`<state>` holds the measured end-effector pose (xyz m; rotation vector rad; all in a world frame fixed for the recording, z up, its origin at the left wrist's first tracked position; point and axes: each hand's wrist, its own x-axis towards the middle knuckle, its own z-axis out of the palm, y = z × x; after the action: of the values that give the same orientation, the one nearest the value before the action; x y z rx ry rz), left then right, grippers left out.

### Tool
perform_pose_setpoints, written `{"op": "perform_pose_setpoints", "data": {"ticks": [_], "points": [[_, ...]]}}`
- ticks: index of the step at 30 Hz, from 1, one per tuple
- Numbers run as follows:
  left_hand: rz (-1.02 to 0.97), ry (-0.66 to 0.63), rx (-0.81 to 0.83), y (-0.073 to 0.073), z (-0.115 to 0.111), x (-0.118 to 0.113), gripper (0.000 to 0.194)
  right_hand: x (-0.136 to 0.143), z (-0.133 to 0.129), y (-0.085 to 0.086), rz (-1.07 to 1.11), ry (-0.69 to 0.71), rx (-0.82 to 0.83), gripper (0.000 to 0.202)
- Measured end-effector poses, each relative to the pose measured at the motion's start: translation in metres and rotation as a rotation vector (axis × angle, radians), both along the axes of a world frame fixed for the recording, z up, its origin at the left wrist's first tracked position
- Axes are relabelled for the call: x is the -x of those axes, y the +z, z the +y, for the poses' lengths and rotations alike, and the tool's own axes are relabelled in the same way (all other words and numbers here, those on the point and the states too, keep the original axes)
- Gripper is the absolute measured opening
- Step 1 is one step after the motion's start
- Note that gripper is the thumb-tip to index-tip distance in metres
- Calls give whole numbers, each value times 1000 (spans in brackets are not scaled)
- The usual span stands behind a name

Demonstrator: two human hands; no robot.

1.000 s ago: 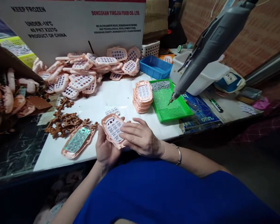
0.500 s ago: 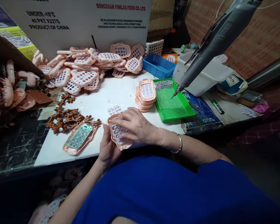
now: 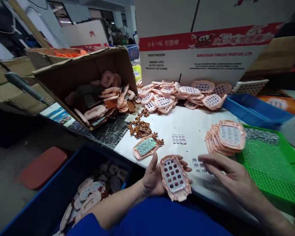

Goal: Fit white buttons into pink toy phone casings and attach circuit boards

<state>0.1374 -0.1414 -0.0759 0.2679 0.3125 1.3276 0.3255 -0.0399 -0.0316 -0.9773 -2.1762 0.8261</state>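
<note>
A pink plastic shell (image 3: 175, 177) with rows of holes rests on the palm of my left hand (image 3: 155, 178), my fingers under and behind it. To its right, my right hand (image 3: 229, 175) pinches a small pale button pad (image 3: 199, 166) by its edge, just over the white table. The pad and the shell are apart. A similar button pad (image 3: 179, 139) lies flat on the table beyond the shell. Left of that, a pink shell with a green circuit board (image 3: 145, 147) in it lies beside a heap of brown plastic pieces (image 3: 140, 127).
A stack of pink shells (image 3: 226, 136) stands near a green basket (image 3: 263, 170) of small metal parts. Behind lie piled shells (image 3: 164, 96) and a blue tray (image 3: 257, 109). At left are an open carton (image 3: 51, 78) and a blue bin (image 3: 39, 206) of shells.
The view has swung left. My right hand has moved off the shell to its right and now holds a button pad. The shell now shows open holes.
</note>
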Motion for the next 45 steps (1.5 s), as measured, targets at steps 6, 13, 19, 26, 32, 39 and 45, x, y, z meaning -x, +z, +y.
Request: {"op": "perform_pose_setpoints", "data": {"ticks": [6,13,19,26,32,39,45], "points": [[-59,-54,-59,-2,-18,27,63,-17,1,-23,-189,49,-148,32],[24,-202,-58,-5,-46,52,58,-44,10,-39,-392,87,-442,37],[53,-270,-3,-6,-61,62,60,-64,1,-59,-549,201,-679,42],[25,-90,-131,0,-48,56,55,-41,-7,-50,-394,168,-683,36],[76,42,-2,19,-19,32,52,-21,-5,-40,-361,225,-881,37],[201,277,174,24,15,-7,51,3,-22,-10,-3,-5,-895,20],[257,183,146,21,23,-18,48,31,-24,-14,26,196,-1155,19]]}}
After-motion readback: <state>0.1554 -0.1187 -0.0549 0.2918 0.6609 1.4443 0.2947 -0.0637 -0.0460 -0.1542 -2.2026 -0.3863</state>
